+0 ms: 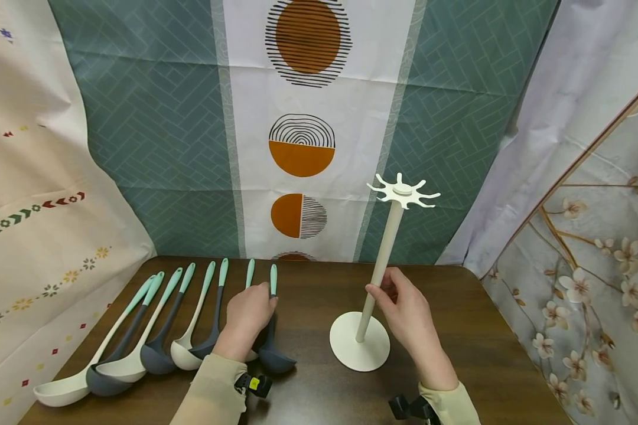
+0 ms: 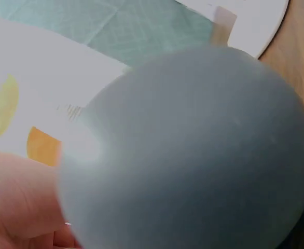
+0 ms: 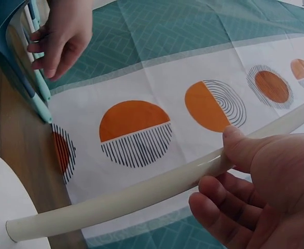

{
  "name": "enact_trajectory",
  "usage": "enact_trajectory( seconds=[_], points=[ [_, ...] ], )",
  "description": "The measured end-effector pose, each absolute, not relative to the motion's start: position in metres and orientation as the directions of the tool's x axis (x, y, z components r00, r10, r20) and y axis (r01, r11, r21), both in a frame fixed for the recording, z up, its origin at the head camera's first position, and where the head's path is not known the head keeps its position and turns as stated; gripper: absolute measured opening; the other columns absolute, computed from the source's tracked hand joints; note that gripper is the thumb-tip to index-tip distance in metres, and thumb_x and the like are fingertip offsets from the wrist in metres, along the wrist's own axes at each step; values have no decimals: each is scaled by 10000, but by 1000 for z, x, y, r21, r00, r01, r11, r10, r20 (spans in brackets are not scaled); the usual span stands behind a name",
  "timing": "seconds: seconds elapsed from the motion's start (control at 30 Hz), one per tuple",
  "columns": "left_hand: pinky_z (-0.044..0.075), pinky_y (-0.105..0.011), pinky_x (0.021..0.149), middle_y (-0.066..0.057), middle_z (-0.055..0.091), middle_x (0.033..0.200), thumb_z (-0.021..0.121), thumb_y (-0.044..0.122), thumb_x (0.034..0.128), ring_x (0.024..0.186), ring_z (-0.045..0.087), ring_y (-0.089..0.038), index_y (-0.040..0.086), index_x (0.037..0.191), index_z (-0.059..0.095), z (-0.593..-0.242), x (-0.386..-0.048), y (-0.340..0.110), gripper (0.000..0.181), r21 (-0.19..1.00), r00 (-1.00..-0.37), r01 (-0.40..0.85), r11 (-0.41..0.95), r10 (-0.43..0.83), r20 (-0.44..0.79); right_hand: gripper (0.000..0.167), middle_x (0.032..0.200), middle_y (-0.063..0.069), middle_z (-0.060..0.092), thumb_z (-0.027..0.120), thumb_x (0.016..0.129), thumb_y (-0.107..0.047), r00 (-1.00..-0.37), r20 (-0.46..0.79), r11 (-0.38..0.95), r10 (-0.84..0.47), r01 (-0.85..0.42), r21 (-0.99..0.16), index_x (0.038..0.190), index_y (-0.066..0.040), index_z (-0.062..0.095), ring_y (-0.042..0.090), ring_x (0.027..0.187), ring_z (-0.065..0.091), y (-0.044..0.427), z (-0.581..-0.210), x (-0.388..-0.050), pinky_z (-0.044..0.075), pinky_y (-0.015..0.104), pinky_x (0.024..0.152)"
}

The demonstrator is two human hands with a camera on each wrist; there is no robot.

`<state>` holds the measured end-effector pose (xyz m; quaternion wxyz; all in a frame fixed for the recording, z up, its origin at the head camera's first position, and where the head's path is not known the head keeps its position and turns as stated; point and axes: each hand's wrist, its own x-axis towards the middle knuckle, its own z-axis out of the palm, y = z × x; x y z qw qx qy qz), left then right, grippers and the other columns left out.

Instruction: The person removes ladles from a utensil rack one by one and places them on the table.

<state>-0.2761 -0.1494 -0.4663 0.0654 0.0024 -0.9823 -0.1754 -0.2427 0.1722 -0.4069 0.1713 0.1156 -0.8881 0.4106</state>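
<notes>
My left hand (image 1: 248, 310) is over the two rightmost ladles in the row, with its fingers loosely bent near the mint handle of the dark grey ladle (image 1: 277, 359). In the right wrist view, that hand (image 3: 68, 39) shows no clear wrap around a handle. The dark grey bowl (image 2: 188, 150) fills much of the left wrist view, beside the thumb. Beneath my left hand, a pale ladle is mostly hidden. My right hand (image 1: 410, 313) holds the pole of a cream utensil stand (image 1: 387, 242) between thumb and fingers, above its round base. Curved hooks ring the stand's top.
More ladles, pale and dark grey with mint handles, lie side by side on the left of the brown wooden table (image 1: 319, 389). Behind it hangs a patterned cloth (image 1: 159, 147). A flowered cloth (image 1: 590, 307) borders the right side.
</notes>
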Motion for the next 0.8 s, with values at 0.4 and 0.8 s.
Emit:
enact_trajectory(
  seconds=[0.4,0.8],
  points=[
    [613,-539,822,-210,743,1244,759,294,1070,1008,743,-381,-32,1441,644,-438,-256,-154,507,335,-986,89,938,36,162,333,1134,-1,711,809,1040,-318,-904,419,681,-83,-358,-639,1323,-169,715,199,1018,733,173,-407,-227,606,527,916],
    [606,-579,922,-249,678,1421,734,438,1073,1204,701,-436,-30,1550,575,-410,-207,-152,686,278,-949,207,938,124,291,502,1282,-22,707,799,1049,-260,-862,496,708,-108,-417,-570,1512,-140,644,177,1047,734,172,-409,-193,585,503,855]
  ],
)
